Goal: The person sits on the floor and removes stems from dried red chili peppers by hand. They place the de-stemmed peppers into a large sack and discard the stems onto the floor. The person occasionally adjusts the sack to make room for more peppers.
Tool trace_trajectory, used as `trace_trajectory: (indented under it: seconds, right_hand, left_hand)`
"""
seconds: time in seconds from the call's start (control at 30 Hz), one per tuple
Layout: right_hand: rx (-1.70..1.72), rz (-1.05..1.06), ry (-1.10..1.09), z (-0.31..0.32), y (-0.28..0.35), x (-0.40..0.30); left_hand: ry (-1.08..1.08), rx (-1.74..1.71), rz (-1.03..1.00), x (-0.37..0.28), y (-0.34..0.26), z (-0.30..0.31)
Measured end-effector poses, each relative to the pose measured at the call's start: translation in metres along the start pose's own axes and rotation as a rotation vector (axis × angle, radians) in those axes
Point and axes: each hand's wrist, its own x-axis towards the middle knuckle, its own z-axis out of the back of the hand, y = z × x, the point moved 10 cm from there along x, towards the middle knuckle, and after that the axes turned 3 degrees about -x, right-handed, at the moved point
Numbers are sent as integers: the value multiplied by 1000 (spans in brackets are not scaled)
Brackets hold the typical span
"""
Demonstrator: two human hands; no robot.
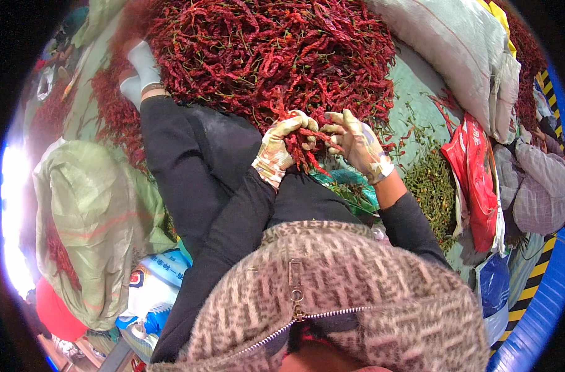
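A large heap of dried red chili peppers (273,56) lies before me, many with green stems. My left hand (285,144), in a pale stained glove, is closed around a small bunch of red chilies (305,144) above my lap. Just to its right, my right hand (357,142), gloved likewise, has its fingers curled at the bunch, with the end of one chili by the fingertips. Whether these fingers pinch it is hard to tell. Below the hands, a green plastic bag (352,186) holds green bits.
Green stems (429,195) are piled at the right, beside a red bag (475,186). A full white woven sack (450,56) lies upper right. At the left stands a pale green sack (96,218). Another person (538,181) sits at the far right.
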Motion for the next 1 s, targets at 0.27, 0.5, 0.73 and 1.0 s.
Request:
trace_trajectory:
  seconds: [0.27, 0.5, 0.73, 1.0]
  right_hand:
    - [-154, 219, -113, 5, 16, 19]
    - [386, 300, -337, 74, 27, 23]
    - [140, 433, -100, 40, 51, 9]
    - [-428, 546, -282, -7, 74, -36]
  left_hand:
    - [50, 45, 70, -4, 6, -11]
    - [147, 4, 0, -7, 0, -34]
    - [133, 12, 50, -3, 11, -16]
    - [20, 65, 92, -4, 12, -5]
